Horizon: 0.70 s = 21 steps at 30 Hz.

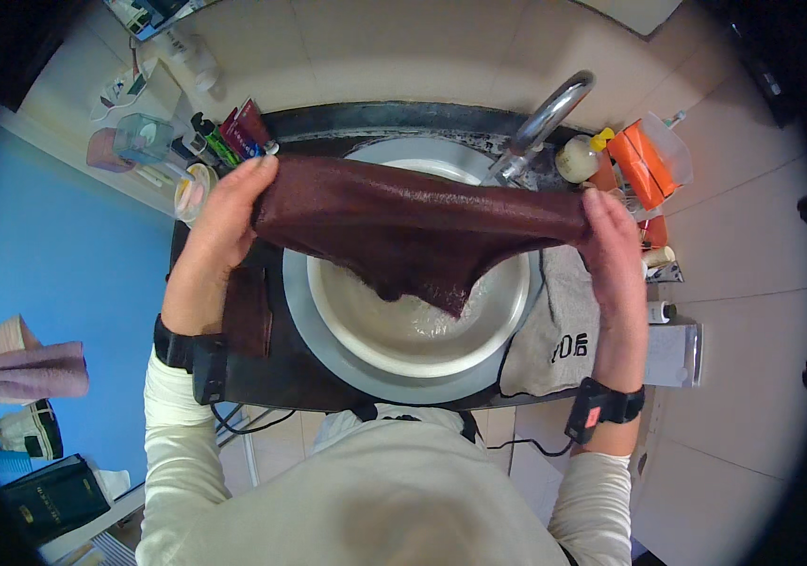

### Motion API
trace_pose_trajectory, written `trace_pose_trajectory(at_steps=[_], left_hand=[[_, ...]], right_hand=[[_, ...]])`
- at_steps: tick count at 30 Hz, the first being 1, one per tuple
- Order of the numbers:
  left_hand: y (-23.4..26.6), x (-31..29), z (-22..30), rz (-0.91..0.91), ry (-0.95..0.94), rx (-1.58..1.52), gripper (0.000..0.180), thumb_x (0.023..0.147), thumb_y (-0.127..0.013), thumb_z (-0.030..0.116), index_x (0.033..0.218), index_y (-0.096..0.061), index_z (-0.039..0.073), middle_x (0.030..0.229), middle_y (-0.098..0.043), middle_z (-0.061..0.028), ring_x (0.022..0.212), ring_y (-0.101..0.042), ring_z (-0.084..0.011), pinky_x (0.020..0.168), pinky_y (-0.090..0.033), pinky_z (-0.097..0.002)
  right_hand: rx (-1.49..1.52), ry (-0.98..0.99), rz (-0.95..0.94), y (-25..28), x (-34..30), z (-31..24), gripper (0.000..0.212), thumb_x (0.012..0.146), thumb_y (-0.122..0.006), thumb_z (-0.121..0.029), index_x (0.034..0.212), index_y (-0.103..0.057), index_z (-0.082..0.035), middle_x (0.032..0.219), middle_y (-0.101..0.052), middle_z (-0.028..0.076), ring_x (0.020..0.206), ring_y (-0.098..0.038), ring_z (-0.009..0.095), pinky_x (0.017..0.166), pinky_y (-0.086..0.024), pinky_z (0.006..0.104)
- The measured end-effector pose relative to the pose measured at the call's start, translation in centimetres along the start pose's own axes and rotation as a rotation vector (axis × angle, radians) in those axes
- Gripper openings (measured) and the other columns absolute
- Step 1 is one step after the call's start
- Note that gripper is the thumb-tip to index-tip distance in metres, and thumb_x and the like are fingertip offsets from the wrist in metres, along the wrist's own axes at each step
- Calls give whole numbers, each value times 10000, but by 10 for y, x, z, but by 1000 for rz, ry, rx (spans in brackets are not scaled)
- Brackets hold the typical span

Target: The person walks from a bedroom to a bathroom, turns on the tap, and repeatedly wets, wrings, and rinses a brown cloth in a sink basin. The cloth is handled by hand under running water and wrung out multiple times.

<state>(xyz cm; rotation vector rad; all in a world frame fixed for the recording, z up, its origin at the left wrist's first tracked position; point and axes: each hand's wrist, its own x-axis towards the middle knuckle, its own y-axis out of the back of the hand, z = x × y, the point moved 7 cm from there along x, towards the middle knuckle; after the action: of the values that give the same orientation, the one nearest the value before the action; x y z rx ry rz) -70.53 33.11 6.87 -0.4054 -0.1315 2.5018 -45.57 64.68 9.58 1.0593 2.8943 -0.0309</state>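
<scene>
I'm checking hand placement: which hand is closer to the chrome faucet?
Right. Your right hand holds the maroon cloth to the right of the chrome faucet; your left hand holds it farther away, on the faucet's left.

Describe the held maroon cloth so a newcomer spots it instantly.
Start at the round white basin in front of the chrome faucet. Over it, the left hand and right hand hold the maroon cloth by its ends. Unlike the grey cloth lying right of the basin, it hangs stretched in mid-air.
</scene>
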Motion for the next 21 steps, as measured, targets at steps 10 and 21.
trace_pose_trajectory(at_steps=[10,21], left_hand=[[19,-40,-55,-76,351,56,174,935,-523,222,926,-602,67,810,-632,-4,668,-575,-87,645,-476,-231],[-1,-14,24,-156,-162,-333,181,930,-528,201,1014,-601,58,992,-649,-51,878,-615,-141,798,-484,-281]], right_hand=[[-336,-235,-138,28,-32,67,292,886,-612,-303,729,-609,-57,656,-511,-47,595,-432,48,544,-335,216],[-122,45,-24,31,15,-11,223,912,-575,-299,944,-633,-86,846,-604,-37,776,-551,61,735,-446,240]])
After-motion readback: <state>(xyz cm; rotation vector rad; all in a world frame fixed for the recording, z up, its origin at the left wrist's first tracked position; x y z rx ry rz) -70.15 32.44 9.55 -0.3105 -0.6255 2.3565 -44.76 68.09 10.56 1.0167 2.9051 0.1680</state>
